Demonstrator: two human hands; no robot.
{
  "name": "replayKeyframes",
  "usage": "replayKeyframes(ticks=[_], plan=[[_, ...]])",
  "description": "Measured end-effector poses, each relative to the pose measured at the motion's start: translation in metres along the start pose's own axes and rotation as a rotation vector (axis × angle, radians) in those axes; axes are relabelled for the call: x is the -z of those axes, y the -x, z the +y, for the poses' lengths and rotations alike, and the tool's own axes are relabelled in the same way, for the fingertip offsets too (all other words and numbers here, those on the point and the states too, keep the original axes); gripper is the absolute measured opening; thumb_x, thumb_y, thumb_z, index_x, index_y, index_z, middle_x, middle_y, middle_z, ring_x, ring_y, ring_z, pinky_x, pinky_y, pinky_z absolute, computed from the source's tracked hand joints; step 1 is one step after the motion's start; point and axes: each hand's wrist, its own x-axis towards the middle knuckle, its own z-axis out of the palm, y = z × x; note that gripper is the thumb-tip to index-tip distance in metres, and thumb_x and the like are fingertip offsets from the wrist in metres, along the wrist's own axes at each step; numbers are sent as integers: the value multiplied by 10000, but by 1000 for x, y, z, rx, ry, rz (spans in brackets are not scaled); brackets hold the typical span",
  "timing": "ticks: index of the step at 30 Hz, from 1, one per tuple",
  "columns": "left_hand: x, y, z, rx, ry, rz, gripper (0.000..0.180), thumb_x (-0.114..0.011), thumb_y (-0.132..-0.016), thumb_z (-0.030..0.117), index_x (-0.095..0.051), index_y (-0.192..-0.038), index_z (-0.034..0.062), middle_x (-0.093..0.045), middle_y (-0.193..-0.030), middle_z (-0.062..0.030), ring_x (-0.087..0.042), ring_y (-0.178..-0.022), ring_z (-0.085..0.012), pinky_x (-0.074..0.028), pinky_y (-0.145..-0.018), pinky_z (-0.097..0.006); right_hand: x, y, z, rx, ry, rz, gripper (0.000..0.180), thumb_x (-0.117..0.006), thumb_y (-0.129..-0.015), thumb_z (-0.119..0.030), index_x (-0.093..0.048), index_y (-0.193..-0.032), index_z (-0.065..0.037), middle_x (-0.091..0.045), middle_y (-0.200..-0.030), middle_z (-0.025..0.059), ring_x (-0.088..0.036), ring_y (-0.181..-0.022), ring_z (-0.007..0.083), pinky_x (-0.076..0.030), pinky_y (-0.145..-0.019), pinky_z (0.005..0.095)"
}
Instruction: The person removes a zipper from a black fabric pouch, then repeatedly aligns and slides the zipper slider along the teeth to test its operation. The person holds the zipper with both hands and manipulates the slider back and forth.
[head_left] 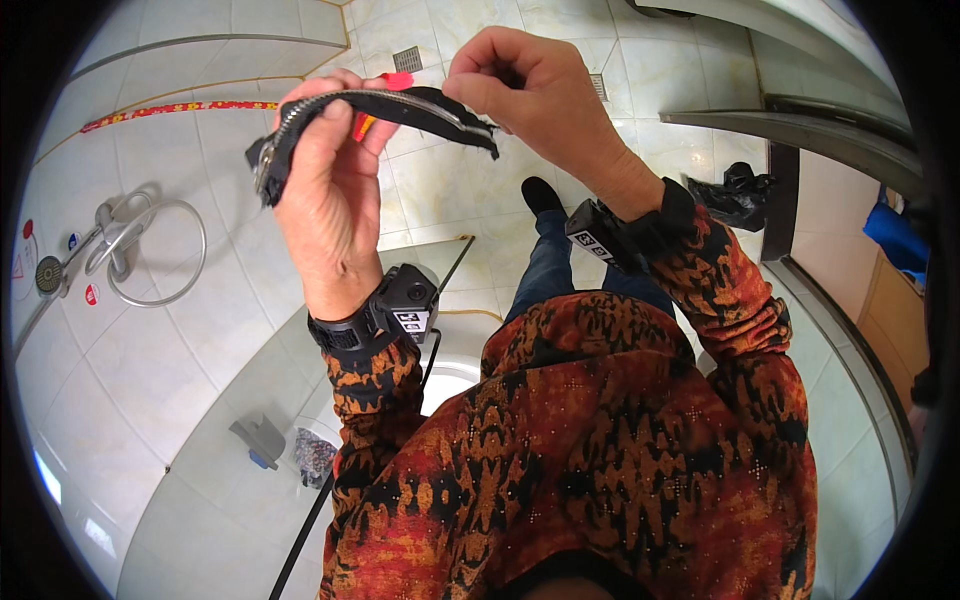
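Nearest the camera is the orange-and-black patterned shirt (600, 440), with both forearms rising from it, each wrist carrying a black strap with a small camera unit (408, 300). Below the left elbow a pale bench (230, 500) runs along the tiled wall, with a grey clip-like piece (260, 440) and a small speckled item (315, 455) lying on it.

Higher up, the left hand (325, 190) is closed around a black zipper strip (390, 115), gripping its left end, where the strip bends down over the fingers and metal teeth show along the upper edge. A bit of red (398, 80) peeks out behind the strip; what it is cannot be told. The right hand (530, 90) pinches the strip's other part from above, thumb and fingertips pressed together close to the teeth line; whether they hold a slider or just the tape is hidden by the fingers. The strip is held in the air between the two hands, roughly level, well above the floor.

The step in hand looks like working the zipper along its teeth, one hand anchoring, the other pulling. The next move seems to call for a taut strip and a steady pull along the teeth line, with the left grip kept firm.

Beyond lie the tiled floor (440, 190), a shoe (542, 195), a floor drain (407, 58), and a shower head and hose (120, 240) on the left wall.
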Motion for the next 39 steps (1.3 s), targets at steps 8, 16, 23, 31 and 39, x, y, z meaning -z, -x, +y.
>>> replayKeyframes(ticks=[8, 16, 23, 31, 39], plan=[[-4, -7, 0, -216, -161, 90, 140, -505, -773, 98, -559, -873, 17, -587, -906, -144, -539, -863, -222, -423, -786, -351, -5, 8, 10, 182, 116, -70, 234, -707, -673, -215, -544, -696, -48, -491, -555, -14, -449, -501, 92, -367, -464, 227], [-9, -9, 0, -136, -212, 213, 123, -533, -789, 85, -509, -828, -29, -568, -723, -116, -539, -629, -150, -452, -567, -254, -16, 2, 17, 265, 320, -56, 298, -715, -610, -279, -522, -692, -68, -500, -551, 48, -501, -508, 215, -397, -481, 310], [-4, -10, -6, -181, -373, 304, 115, -593, -794, 86, -517, -817, 2, -575, -713, -74, -529, -558, -112, -454, -474, -247, -19, 1, 21, 265, 245, -138, 190, -664, -644, -191, -538, -692, -59, -503, -547, 48, -505, -507, 214, -406, -482, 307], [3, -8, -5, -138, -266, 195, 92, -585, -824, 114, -546, -841, 33, -585, -740, -36, -558, -605, -108, -464, -529, -230, -22, 0, 24, 129, 161, -192, 139, -635, -678, -143, -545, -693, -38, -511, -534, 37, -497, -488, 145, -404, -481, 266], [6, -8, -5, -69, -142, 140, 229, -503, -883, 233, -502, -835, 9, -582, -701, -80, -558, -540, -147, -466, -450, -263, -19, -13, 13, 61, -123, -222, 137, -608, -765, -148, -590, -737, -16, -531, -586, -13, -451, -519, 44, -346, -468, 194]])
